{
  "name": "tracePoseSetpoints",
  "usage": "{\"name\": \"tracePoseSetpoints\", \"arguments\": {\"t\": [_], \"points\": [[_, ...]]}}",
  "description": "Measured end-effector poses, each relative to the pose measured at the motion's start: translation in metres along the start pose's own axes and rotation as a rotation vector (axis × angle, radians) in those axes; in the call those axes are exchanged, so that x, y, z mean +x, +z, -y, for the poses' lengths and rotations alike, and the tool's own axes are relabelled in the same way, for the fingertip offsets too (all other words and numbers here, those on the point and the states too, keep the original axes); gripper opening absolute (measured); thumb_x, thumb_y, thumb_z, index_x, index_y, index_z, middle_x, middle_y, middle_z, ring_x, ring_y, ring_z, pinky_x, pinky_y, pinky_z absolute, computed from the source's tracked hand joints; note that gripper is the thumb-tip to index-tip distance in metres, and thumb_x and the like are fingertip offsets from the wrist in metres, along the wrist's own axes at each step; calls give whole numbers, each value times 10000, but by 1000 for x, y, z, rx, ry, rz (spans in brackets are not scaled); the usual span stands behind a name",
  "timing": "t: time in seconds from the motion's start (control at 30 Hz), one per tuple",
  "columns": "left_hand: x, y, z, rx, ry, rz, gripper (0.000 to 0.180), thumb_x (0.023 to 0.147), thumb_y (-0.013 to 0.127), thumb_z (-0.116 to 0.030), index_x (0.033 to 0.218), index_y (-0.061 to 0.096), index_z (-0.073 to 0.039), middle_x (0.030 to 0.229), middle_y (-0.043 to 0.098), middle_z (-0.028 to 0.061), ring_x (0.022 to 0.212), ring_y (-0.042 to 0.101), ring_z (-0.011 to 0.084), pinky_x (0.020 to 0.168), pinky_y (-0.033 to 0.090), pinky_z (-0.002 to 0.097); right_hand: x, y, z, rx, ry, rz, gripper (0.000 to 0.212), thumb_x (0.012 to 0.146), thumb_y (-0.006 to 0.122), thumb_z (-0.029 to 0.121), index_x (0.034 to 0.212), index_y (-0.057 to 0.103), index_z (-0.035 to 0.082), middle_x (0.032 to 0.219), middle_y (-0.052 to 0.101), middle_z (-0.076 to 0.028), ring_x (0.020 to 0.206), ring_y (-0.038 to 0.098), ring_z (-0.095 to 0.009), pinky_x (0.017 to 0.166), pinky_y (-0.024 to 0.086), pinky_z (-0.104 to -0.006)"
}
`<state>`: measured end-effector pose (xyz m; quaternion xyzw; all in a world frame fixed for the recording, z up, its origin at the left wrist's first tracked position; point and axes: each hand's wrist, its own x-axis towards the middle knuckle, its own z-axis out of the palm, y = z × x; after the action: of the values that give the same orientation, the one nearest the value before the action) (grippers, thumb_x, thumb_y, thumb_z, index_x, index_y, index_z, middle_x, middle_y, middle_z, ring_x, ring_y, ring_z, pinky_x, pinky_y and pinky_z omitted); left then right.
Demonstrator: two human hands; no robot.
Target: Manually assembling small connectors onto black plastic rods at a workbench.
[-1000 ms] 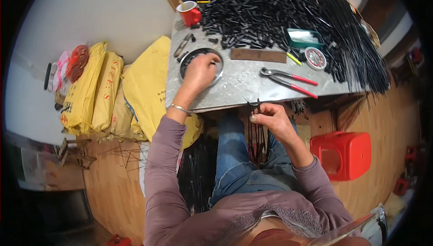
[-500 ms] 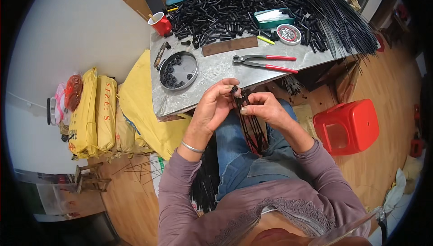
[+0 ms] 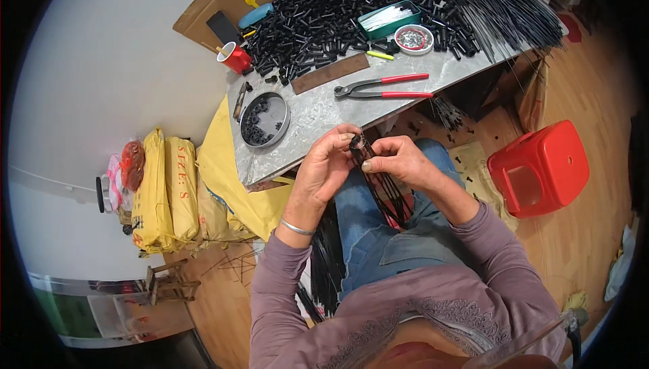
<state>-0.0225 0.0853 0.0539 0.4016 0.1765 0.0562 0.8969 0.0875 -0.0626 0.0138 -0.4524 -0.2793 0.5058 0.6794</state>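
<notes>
While my right hand [image 3: 402,161] pinches a bundle of thin black rods [image 3: 384,196] over the blue denim jeans [image 3: 356,212], my left hand [image 3: 323,168] grips a small black piece [image 3: 355,142] at its upper end; I judge slack left fingertips could drop it, hard thumb pressure bend rods.

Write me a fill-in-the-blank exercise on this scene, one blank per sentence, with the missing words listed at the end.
1. The right hand pinches the black strands between its fingers and its ____.
2. A silver bangle circles the person's ____ wrist.
3. The pincers on the grey table have handles coloured ____.
4. The round dish holds small pieces coloured ____.

Missing words: thumb; left; red; black.
</notes>
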Motion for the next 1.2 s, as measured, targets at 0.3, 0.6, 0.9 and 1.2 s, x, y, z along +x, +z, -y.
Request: {"name": "tracePoseSetpoints", "arguments": {"t": [0.3,0.6,0.9,1.2], "points": [[2,6,0,135,20,5,221,850,602,-143,1047,564,-51,880,630,68,811,609,183,771,466,317,-5,-6,3,36,3,12,141,799,724,115,816,640,3,696,611,-23,602,552,-86,560,441,-237],[0,10,7,269,205,-52,248,865,643,-99,1080,627,22,959,657,73,867,617,147,828,475,290,-5,-3,2,9,-23,-79,143,803,720,117,790,634,3,669,605,-23,578,544,-86,550,436,-234],[-1,16,11,366,311,-106,291,879,655,-111,1129,615,33,979,656,61,876,597,118,806,469,255,-6,-5,0,-15,0,-106,161,826,694,128,787,618,-8,696,620,-56,609,576,-115,574,464,-257],[-1,28,22,589,480,-146,306,855,672,-57,1154,619,-20,897,576,-25,812,527,52,732,435,187,-1,-5,-4,28,-29,-152,162,807,717,116,737,618,8,630,590,-28,552,539,-95,508,420,-239]]}}
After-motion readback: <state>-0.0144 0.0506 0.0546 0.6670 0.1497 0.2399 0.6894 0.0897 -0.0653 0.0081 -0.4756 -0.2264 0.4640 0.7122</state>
